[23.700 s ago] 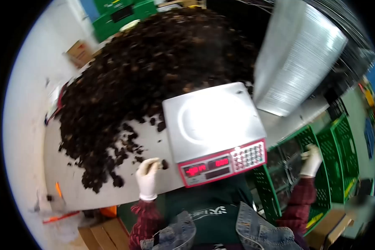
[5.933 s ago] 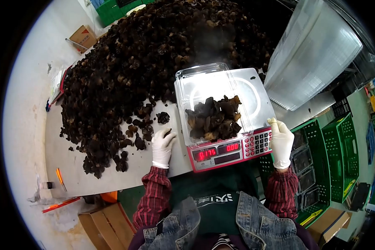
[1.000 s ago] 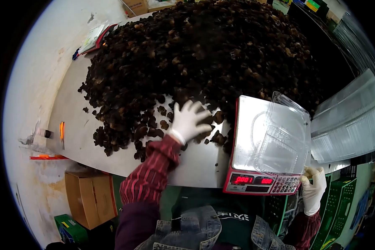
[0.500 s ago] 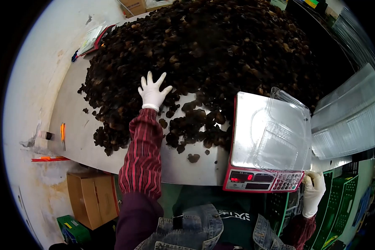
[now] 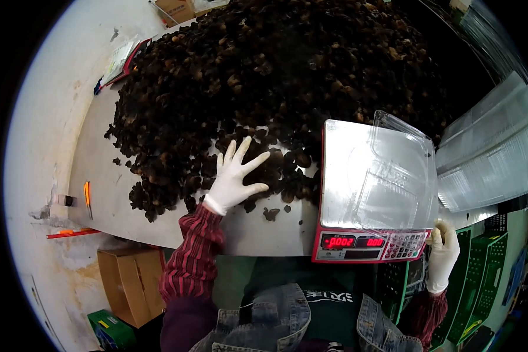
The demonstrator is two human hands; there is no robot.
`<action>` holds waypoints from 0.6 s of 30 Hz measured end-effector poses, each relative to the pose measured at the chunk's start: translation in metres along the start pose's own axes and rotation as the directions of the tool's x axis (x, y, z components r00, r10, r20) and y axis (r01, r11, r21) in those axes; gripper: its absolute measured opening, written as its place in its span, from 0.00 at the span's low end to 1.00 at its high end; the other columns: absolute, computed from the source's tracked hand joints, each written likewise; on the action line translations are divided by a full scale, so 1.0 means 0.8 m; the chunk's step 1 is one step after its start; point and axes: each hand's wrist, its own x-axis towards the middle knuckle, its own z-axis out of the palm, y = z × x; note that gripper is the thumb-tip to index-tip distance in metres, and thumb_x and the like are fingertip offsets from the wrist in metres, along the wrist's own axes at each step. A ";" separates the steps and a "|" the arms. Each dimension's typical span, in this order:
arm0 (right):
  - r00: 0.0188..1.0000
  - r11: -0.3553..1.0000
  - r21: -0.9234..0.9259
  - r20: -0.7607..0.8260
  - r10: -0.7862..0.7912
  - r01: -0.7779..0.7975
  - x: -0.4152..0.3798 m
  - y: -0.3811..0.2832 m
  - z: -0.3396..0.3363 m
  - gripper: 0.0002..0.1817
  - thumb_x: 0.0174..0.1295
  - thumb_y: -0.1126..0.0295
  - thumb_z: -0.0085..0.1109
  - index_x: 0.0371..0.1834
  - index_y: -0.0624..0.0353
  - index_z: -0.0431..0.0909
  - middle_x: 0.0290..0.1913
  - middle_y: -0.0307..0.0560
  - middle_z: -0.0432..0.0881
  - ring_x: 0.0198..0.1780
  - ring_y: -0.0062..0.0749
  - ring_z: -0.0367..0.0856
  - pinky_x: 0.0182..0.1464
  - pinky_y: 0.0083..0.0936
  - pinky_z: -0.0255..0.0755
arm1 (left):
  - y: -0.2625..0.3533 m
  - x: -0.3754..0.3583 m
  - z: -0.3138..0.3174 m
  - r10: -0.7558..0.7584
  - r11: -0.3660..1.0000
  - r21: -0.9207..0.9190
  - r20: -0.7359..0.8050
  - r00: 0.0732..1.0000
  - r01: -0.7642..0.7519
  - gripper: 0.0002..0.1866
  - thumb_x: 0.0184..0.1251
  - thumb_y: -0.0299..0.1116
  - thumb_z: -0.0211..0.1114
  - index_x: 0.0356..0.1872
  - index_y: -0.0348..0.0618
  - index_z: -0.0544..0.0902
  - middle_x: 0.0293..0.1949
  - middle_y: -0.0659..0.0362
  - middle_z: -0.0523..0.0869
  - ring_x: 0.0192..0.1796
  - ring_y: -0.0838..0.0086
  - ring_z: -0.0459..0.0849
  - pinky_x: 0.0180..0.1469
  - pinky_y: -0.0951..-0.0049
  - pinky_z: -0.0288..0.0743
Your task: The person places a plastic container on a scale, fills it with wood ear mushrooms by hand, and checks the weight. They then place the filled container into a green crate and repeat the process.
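Note:
My left hand (image 5: 236,179), in a white glove, lies with spread fingers on loose dark wood ear mushrooms (image 5: 273,170) at the near edge of a big heap. My right hand (image 5: 443,255), gloved too, is beside the front right corner of a red-rimmed digital scale (image 5: 340,193). Its fingers are curled together, and what they hold, if anything, is hidden. A clear plastic tray (image 5: 402,176) with a raised lid rests on the right part of the scale's metal plate. Red digits glow on the display (image 5: 352,242), reading -0.002 and 0.00.
The main mushroom heap (image 5: 276,70) covers the back of the metal table (image 5: 264,234). Stacked clear trays (image 5: 490,158) stand right of the scale. At left are an orange cutter (image 5: 87,199), a clipboard (image 5: 123,61) and a cardboard box (image 5: 132,284). Green crates (image 5: 481,281) stand at lower right.
My left hand has moved right and nearer to me, onto the loose mushrooms. The scale display has gone from a single 0 to -0.002 and 0.00. My right hand stays by the scale's corner.

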 end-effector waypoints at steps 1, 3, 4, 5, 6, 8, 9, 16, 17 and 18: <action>1.000 1.000 -0.001 0.000 0.002 -0.002 0.001 -0.001 0.003 0.13 0.65 0.71 0.61 0.50 0.66 0.78 0.29 0.43 0.76 0.26 0.23 0.74 0.30 0.20 0.69 | -0.007 0.009 0.007 -0.013 1.000 0.029 0.054 0.998 0.012 0.43 0.44 0.51 0.77 0.68 0.72 0.72 0.77 0.51 0.50 0.77 0.41 0.43 0.72 0.33 0.37; 0.994 0.987 -0.130 0.050 0.100 -0.093 0.005 -0.004 0.009 0.20 0.66 0.68 0.62 0.58 0.65 0.75 0.27 0.42 0.76 0.25 0.20 0.73 0.28 0.20 0.68 | -0.009 0.022 0.030 0.025 0.989 0.145 0.042 0.999 -0.031 0.43 0.42 0.52 0.77 0.66 0.72 0.73 0.76 0.51 0.55 0.75 0.42 0.50 0.70 0.36 0.46; 0.994 0.987 -0.129 0.047 0.098 -0.091 0.005 -0.007 0.014 0.20 0.66 0.68 0.62 0.58 0.65 0.75 0.27 0.42 0.76 0.25 0.20 0.73 0.28 0.20 0.68 | -0.011 0.025 0.042 0.066 0.979 0.190 0.043 0.997 -0.073 0.42 0.42 0.52 0.77 0.66 0.72 0.73 0.74 0.51 0.58 0.74 0.43 0.54 0.69 0.38 0.51; 0.983 0.980 -0.128 0.079 0.165 -0.154 0.005 -0.013 0.019 0.21 0.66 0.68 0.62 0.60 0.65 0.74 0.26 0.42 0.76 0.24 0.19 0.73 0.28 0.20 0.68 | -0.011 0.027 0.053 0.117 0.981 0.159 -0.031 0.993 -0.110 0.39 0.45 0.49 0.77 0.65 0.71 0.74 0.69 0.53 0.67 0.68 0.48 0.65 0.64 0.46 0.62; 0.967 0.967 -0.130 0.108 0.232 -0.218 0.005 -0.019 0.022 0.22 0.66 0.67 0.62 0.61 0.64 0.74 0.25 0.42 0.76 0.24 0.19 0.72 0.28 0.20 0.68 | -0.007 0.025 0.058 0.110 0.985 0.139 -0.064 0.992 -0.100 0.33 0.49 0.40 0.75 0.62 0.67 0.78 0.61 0.56 0.75 0.61 0.54 0.73 0.58 0.56 0.70; 0.955 0.958 -0.135 0.122 0.270 -0.254 0.007 -0.032 0.030 0.20 0.67 0.69 0.60 0.60 0.66 0.74 0.26 0.40 0.77 0.23 0.18 0.71 0.28 0.19 0.68 | -0.029 0.023 0.074 0.145 0.977 0.172 -0.120 0.982 -0.123 0.25 0.53 0.32 0.70 0.56 0.62 0.81 0.53 0.58 0.79 0.53 0.58 0.77 0.49 0.62 0.76; 0.941 0.949 -0.020 0.123 0.315 -0.315 0.009 -0.037 0.035 0.20 0.67 0.70 0.59 0.59 0.67 0.74 0.27 0.38 0.77 0.23 0.17 0.71 0.27 0.19 0.68 | -0.036 0.024 0.077 0.145 0.977 0.174 -0.122 0.982 -0.122 0.25 0.53 0.32 0.70 0.56 0.62 0.81 0.53 0.58 0.79 0.53 0.58 0.77 0.49 0.62 0.76; 0.903 0.874 0.234 0.172 0.393 -0.425 0.019 -0.041 0.043 0.18 0.69 0.70 0.57 0.57 0.70 0.76 0.27 0.37 0.77 0.20 0.12 0.67 0.20 0.14 0.63 | -0.032 0.068 0.035 -0.115 0.878 -0.477 -0.305 0.945 -0.047 0.16 0.52 0.24 0.66 0.45 0.44 0.87 0.37 0.57 0.83 0.38 0.69 0.84 0.42 0.75 0.77; 0.910 0.880 0.240 0.173 0.376 -0.410 0.020 -0.042 0.045 0.18 0.69 0.69 0.56 0.58 0.69 0.76 0.27 0.36 0.77 0.19 0.11 0.66 0.20 0.13 0.62 | -0.005 0.072 0.010 -0.098 0.842 -0.535 -0.289 0.952 -0.075 0.17 0.52 0.22 0.64 0.45 0.43 0.87 0.38 0.58 0.83 0.40 0.73 0.83 0.43 0.76 0.77; 0.916 0.886 0.244 0.176 0.360 -0.395 0.022 -0.042 0.048 0.18 0.70 0.68 0.55 0.59 0.68 0.76 0.27 0.35 0.77 0.18 0.11 0.65 0.20 0.12 0.61 | 0.026 0.075 -0.013 -0.081 0.801 -0.591 -0.272 0.959 -0.100 0.18 0.52 0.19 0.62 0.46 0.41 0.87 0.38 0.59 0.83 0.41 0.78 0.83 0.43 0.77 0.76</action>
